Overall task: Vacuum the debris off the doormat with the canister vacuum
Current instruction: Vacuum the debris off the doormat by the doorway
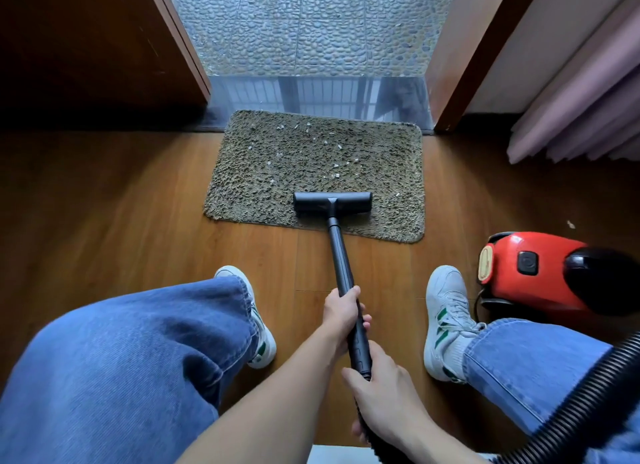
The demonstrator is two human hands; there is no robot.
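Observation:
A shaggy olive-brown doormat (277, 172) lies on the wood floor in front of the open doorway. Small white scraps of debris (335, 176) are scattered over its far and middle parts. The black floor nozzle (332, 203) of the vacuum rests on the mat's near edge. Its black wand (341, 259) runs back toward me. My left hand (341, 314) grips the wand higher up, and my right hand (384, 394) grips its lower end where the ribbed hose begins. The red canister vacuum (540, 273) sits on the floor at the right.
The black ribbed hose (588, 394) curves across my right knee. My two white sneakers (446, 321) flank the wand. A dark wooden door (86, 47) stands at the left, pink curtains (588, 99) at the right. One scrap (570, 224) lies on the floor beyond the canister.

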